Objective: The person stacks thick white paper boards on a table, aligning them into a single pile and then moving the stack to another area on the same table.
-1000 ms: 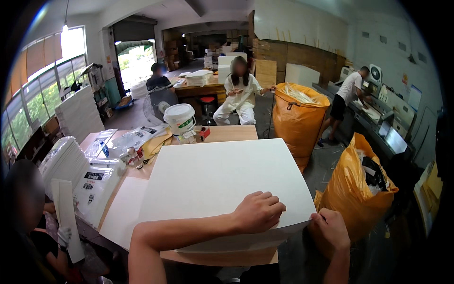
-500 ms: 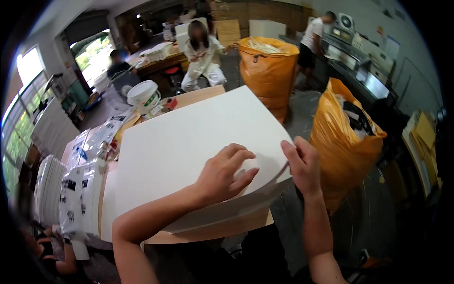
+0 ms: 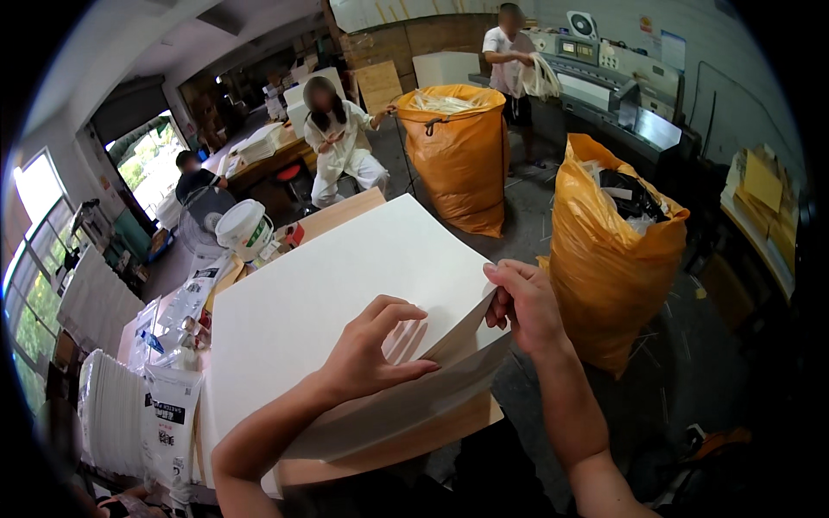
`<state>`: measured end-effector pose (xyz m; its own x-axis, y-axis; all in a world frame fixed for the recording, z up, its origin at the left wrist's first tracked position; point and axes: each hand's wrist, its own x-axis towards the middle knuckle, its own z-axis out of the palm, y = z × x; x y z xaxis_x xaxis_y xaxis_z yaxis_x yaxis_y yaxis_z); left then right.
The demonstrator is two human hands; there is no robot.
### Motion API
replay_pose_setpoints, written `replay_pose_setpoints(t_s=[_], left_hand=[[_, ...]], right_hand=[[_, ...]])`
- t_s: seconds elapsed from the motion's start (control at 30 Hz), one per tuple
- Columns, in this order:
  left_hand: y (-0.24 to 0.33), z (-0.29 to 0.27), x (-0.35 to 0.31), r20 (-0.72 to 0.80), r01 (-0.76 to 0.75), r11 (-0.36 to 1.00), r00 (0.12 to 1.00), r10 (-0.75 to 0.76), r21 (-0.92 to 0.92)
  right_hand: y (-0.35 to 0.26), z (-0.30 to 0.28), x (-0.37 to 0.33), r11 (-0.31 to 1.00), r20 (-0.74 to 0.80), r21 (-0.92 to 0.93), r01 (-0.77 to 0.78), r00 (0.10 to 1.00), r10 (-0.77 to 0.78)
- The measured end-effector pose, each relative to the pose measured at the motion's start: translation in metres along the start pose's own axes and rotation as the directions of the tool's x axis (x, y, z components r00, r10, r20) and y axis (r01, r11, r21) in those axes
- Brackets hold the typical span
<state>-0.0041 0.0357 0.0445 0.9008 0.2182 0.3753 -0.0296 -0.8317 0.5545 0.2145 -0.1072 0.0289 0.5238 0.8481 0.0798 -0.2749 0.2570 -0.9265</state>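
Observation:
A tall stack of large white sheets (image 3: 285, 311) stands on the wooden table in front of me. My right hand (image 3: 528, 306) pinches the right corner of the upper sheet or sheets between thumb and fingers; how many are in the pinch I cannot tell. That corner is raised, and a dark gap shows below it along the near edge. My left hand (image 3: 367, 350) is over the near edge of the stack, thumb and fingers curved apart, with nothing held. Whether its fingertips touch the paper is not plain.
The wooden table (image 3: 389, 445) juts out below the stack. Two orange sacks (image 3: 458, 173) stand beyond and to the right. A white bucket (image 3: 244, 229) and plastic-wrapped packs (image 3: 168, 423) sit at left. Three people are farther back, one by a grey machine (image 3: 596, 73) holding white strips (image 3: 541, 78).
The stack's right corner has been lifted and bent up in my right hand. My left hand has opened wider near the edge. The view has shifted; the person by the machine has turned.

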Motion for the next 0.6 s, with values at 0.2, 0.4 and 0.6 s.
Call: replay_pose_setpoints(t_s=[0.2, 0.4, 0.6], left_hand=[[0.01, -0.003, 0.0, 0.011, 0.098, 0.987, 0.995, -0.097, -0.128], [0.003, -0.002, 0.004, -0.019, -0.112, 0.993, 0.993, 0.113, 0.041], [0.025, 0.003, 0.004, -0.027, 0.025, 0.998, 0.999, -0.024, 0.05]], right_hand=[[0.007, -0.005, -0.001, 0.987, 0.069, 0.134, 0.084, 0.993, -0.094], [0.002, 0.01, 0.003, 0.918, 0.006, -0.36, 0.169, 0.984, -0.179], [0.002, 0.001, 0.009, 0.984, 0.053, 0.178, 0.009, 0.998, -0.018]])
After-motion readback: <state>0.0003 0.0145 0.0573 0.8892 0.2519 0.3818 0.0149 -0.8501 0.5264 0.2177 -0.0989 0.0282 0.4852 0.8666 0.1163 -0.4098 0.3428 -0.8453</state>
